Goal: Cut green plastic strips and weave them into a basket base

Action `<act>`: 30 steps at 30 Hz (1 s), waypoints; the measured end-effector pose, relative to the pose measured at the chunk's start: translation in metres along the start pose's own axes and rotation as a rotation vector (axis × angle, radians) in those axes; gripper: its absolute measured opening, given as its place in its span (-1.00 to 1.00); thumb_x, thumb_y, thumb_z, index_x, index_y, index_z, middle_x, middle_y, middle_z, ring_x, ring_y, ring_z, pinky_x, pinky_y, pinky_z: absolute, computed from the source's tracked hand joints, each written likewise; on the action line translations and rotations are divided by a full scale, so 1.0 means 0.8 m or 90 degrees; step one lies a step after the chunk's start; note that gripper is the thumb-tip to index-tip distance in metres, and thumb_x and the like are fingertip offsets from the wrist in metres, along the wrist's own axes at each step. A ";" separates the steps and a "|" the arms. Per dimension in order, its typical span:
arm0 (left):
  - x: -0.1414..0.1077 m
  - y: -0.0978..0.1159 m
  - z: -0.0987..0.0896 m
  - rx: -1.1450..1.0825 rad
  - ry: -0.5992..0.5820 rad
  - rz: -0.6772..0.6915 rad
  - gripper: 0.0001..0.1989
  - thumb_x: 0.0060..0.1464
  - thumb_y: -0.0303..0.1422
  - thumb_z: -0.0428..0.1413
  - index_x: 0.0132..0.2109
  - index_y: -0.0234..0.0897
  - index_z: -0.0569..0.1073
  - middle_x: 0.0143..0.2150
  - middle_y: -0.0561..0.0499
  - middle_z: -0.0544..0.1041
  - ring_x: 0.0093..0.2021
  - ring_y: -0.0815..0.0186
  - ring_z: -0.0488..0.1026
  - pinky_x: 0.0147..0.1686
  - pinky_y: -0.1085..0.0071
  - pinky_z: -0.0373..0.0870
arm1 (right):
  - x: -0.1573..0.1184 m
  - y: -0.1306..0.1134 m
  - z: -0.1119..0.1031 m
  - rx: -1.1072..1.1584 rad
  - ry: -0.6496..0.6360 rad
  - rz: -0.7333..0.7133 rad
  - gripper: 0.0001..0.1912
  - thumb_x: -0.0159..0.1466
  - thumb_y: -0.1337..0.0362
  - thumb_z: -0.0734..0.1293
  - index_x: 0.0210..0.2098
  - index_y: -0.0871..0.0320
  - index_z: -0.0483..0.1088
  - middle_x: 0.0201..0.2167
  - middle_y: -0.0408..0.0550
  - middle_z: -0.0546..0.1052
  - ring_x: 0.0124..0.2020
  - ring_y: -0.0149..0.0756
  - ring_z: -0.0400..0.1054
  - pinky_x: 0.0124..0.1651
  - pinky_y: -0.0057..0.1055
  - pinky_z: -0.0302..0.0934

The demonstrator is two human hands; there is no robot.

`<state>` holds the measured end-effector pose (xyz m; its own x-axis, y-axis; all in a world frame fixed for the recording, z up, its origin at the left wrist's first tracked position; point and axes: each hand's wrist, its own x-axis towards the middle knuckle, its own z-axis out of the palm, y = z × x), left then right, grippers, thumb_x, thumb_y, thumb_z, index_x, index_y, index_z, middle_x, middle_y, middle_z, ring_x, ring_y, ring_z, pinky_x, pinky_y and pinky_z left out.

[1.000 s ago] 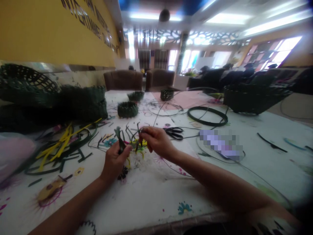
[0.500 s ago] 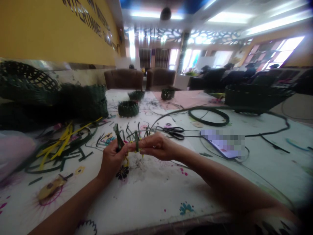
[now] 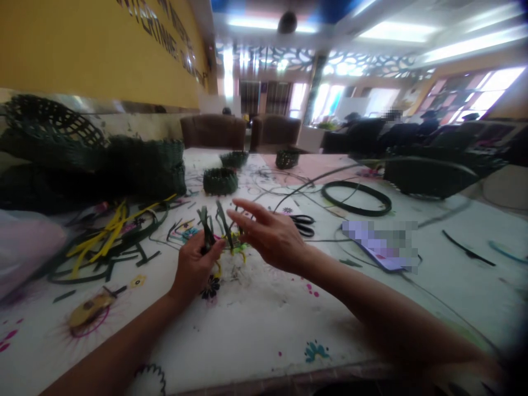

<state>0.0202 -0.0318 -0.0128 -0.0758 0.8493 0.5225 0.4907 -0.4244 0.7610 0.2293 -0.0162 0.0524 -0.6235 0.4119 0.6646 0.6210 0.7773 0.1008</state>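
Note:
My left hand (image 3: pixel 194 265) is closed, thumb against fingers, on a small piece of dark green and yellow strips (image 3: pixel 226 226). Green ends stick up from it, and yellow loops (image 3: pixel 242 256) hang below. Just to its right is my right hand (image 3: pixel 277 241), palm down with its fingers stretched out and apart. Those fingertips are close to the upright green ends; whether they touch is unclear. Partly behind my right hand lie black-handled scissors (image 3: pixel 304 224).
Yellow strips (image 3: pixel 105 234) and green offcuts lie left, near a brown flat object (image 3: pixel 91 311). A green coil (image 3: pixel 357 212) and a lilac, blurred-out object (image 3: pixel 367 242) lie right. Small woven baskets (image 3: pixel 220 181) stand behind; larger ones (image 3: pixel 433 176) stand at both sides.
My right hand has come off the strip piece and spread its fingers, moving slightly right and up. A long green strip at right has swung upward. My left hand keeps its hold.

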 end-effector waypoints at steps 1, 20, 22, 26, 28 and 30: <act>0.000 0.001 0.000 0.000 0.002 0.008 -0.78 0.13 -0.22 0.16 -0.39 -0.25 0.42 -0.47 0.09 0.38 -0.42 0.37 0.30 -0.38 0.44 0.23 | 0.001 -0.001 -0.001 -0.015 -0.014 0.020 -0.55 0.46 0.15 0.18 0.28 0.13 0.26 0.32 0.12 0.26 -0.21 -0.29 0.42 -0.31 -0.38 0.28; 0.002 0.000 -0.002 0.010 0.021 0.048 -0.79 0.16 -0.29 0.15 -0.41 -0.26 0.40 -0.43 0.09 0.29 -0.39 0.38 0.24 -0.33 0.42 0.19 | -0.014 -0.066 -0.029 -0.183 0.038 -0.038 -0.76 0.40 0.48 0.11 -0.29 0.22 0.36 -0.53 -0.11 0.38 -0.56 -0.34 0.17 -0.49 -0.34 -0.08; 0.003 0.000 -0.003 -0.006 0.031 0.016 -0.78 0.15 -0.28 0.16 -0.42 -0.26 0.39 -0.44 0.10 0.28 -0.39 0.39 0.23 -0.34 0.43 0.19 | -0.017 -0.067 -0.023 -0.188 0.040 -0.028 -0.71 0.40 0.49 0.08 -0.38 0.17 0.30 -0.57 -0.14 0.36 -0.61 -0.38 0.10 -0.51 -0.34 -0.17; 0.008 0.001 -0.008 -0.062 0.058 -0.059 -0.75 0.12 -0.23 0.18 -0.43 -0.26 0.37 -0.45 0.11 0.30 -0.40 0.39 0.23 -0.35 0.45 0.19 | -0.021 -0.052 0.000 -0.179 -0.004 0.010 -0.74 0.35 0.51 0.11 -0.38 0.15 0.31 -0.56 -0.17 0.37 -0.65 -0.44 -0.02 -0.51 -0.36 -0.28; 0.011 -0.001 -0.012 -0.107 0.081 -0.109 -0.75 0.11 -0.18 0.19 -0.38 -0.26 0.41 -0.44 0.10 0.36 -0.40 0.38 0.28 -0.35 0.44 0.22 | -0.023 -0.039 0.017 -0.190 -0.019 0.014 -0.74 0.33 0.52 0.13 -0.32 0.14 0.37 -0.56 -0.18 0.38 -0.65 -0.44 -0.03 -0.51 -0.36 -0.30; 0.013 -0.004 -0.016 -0.146 0.102 -0.143 -0.72 0.09 -0.13 0.19 -0.35 -0.26 0.43 -0.44 0.09 0.39 -0.41 0.38 0.31 -0.36 0.44 0.25 | -0.026 -0.024 0.033 -0.197 -0.017 0.000 -0.72 0.33 0.52 0.13 -0.23 0.13 0.42 -0.57 -0.19 0.37 -0.64 -0.43 -0.01 -0.50 -0.36 -0.30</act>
<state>0.0068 -0.0254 -0.0050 -0.3034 0.8773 0.3720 0.2405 -0.3072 0.9207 0.2175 -0.0275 0.0174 -0.6330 0.4282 0.6449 0.7338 0.5972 0.3237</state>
